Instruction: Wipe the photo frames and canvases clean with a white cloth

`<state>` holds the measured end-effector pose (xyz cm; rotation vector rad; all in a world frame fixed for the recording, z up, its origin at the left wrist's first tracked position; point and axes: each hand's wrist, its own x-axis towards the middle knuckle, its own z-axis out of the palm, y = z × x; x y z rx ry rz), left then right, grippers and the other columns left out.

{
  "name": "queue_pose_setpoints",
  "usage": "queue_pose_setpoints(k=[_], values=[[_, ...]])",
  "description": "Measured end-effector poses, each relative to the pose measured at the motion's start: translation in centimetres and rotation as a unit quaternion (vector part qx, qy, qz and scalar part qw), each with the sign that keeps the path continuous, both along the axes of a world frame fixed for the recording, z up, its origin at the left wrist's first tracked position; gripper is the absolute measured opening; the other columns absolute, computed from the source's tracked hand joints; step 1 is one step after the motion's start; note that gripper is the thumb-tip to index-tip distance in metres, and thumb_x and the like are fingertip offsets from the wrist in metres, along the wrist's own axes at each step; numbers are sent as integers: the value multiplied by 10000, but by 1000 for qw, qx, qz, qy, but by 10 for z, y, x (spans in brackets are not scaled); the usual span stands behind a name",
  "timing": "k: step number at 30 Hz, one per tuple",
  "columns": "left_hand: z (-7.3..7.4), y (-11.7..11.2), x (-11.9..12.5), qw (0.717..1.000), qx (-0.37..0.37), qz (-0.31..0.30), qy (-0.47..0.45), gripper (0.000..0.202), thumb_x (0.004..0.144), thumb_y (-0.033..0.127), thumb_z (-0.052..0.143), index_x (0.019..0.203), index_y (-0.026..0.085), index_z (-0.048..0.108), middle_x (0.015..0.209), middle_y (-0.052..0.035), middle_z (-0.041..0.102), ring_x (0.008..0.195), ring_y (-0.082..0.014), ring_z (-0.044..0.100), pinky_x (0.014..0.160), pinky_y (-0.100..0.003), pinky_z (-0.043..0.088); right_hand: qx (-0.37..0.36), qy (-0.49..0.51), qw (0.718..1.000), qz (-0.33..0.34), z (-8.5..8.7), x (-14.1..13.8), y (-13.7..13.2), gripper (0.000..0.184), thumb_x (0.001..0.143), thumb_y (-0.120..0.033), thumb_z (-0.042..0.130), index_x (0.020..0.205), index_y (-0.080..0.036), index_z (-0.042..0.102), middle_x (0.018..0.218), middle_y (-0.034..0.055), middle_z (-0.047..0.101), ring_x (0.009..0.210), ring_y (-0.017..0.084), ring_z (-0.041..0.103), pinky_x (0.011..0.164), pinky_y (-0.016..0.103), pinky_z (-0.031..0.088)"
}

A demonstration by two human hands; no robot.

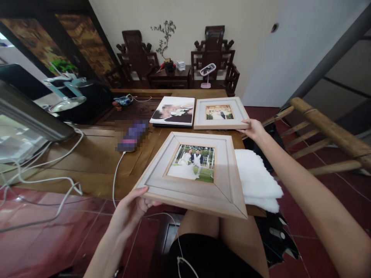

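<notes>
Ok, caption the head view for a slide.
Left hand grips the near framed photo, right hand the far framed photo; white fluffy cloth lies alongside.

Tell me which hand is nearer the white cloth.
Right. The right hand is just beyond the white cloth, gripping the far frame. The left hand is well to the cloth's left, across the near frame it holds.

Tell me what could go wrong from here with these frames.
The front frame, its near edge over the legs, could slip: the left hand grips just one corner. The white cable beside that hand might snag. The rear frame, pinched at one corner by the right hand, could swivel into the picture-topped stack.
</notes>
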<state>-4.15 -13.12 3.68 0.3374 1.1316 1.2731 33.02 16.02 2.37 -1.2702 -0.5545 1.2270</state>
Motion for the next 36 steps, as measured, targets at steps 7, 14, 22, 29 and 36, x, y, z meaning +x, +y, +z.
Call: queue_pose_setpoints(k=[7, 14, 22, 29, 36], values=[[2, 0, 0, 1000, 5, -6, 11, 144, 655, 46, 644, 776, 97, 704, 721, -97, 727, 592, -220, 681, 534, -332, 614, 14, -22, 1000, 2, -3, -6, 6, 254, 538, -33, 516, 727, -200, 486, 818, 38, 579, 824, 215, 593, 687, 478, 590], [0, 2, -1, 1000, -10, 1, 1, 151, 650, 45, 631, 782, 85, 694, 729, -111, 730, 600, -236, 689, 540, -344, 614, 41, -105, 994, -8, -11, -11, 11, 162, 590, -86, 539, 689, -202, 484, 769, 24, 589, 852, 233, 618, 748, 475, 570], [-5, 0, -3, 1000, -9, 4, -4, 146, 660, 63, 657, 803, 52, 686, 743, -128, 724, 617, -243, 691, 566, -377, 623, 214, -349, 912, -21, 16, 12, -37, 482, 654, -195, 699, 1120, -228, 581, 1251, 71, 595, 1235, 266, 492, 1062, 503, 365], [1, 1, -4, 998, -30, 58, -15, 134, 644, 30, 617, 761, 70, 668, 700, -104, 716, 555, -212, 680, 513, -328, 618, 381, -562, 699, 224, 47, -4, -226, 324, 853, -205, 565, 1157, -318, 549, 1295, 37, 578, 1187, 257, 549, 1002, 496, 467], [6, -3, -11, 995, -39, 95, 8, 131, 654, -4, 569, 720, 87, 638, 705, -86, 710, 551, -195, 680, 508, -305, 623, 379, -732, 491, 282, 14, -23, -277, 149, 847, -193, 559, 994, -222, 565, 1463, 169, 385, 1306, 355, 408, 1026, 564, 420]])
